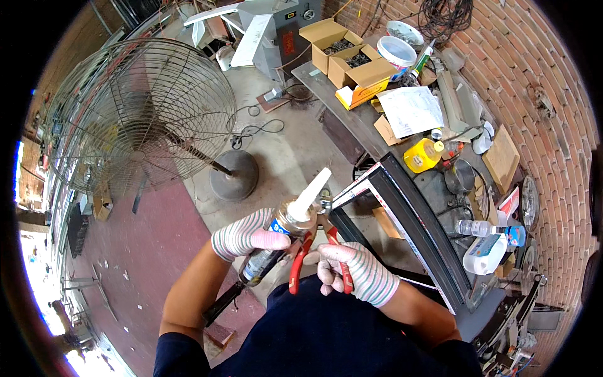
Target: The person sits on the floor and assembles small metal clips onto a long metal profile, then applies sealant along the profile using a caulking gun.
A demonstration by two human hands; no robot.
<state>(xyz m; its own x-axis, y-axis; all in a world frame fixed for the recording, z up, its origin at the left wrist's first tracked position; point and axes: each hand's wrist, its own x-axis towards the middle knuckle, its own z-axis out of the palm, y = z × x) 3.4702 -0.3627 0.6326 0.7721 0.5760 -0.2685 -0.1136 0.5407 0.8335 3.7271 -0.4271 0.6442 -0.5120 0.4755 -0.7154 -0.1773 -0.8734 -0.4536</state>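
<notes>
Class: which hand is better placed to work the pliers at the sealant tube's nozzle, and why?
Right. The right hand already grips the red-handled pliers, whose jaws sit by the nozzle; the left hand is occupied holding the tube.

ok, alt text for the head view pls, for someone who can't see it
Two hands in striped knit gloves work at chest height: the left hand grips a sealant cartridge with a white tapered nozzle, the right hand holds red-handled pliers at its neck. Beyond lie a black metal window frame on a cluttered workbench and a wire-caged floor fan.

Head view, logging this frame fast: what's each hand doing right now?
Left hand: closed around a sealant cartridge in its caulking gun.
Right hand: closed on red-handled pliers, whose head is at the cartridge's nozzle base.
</notes>
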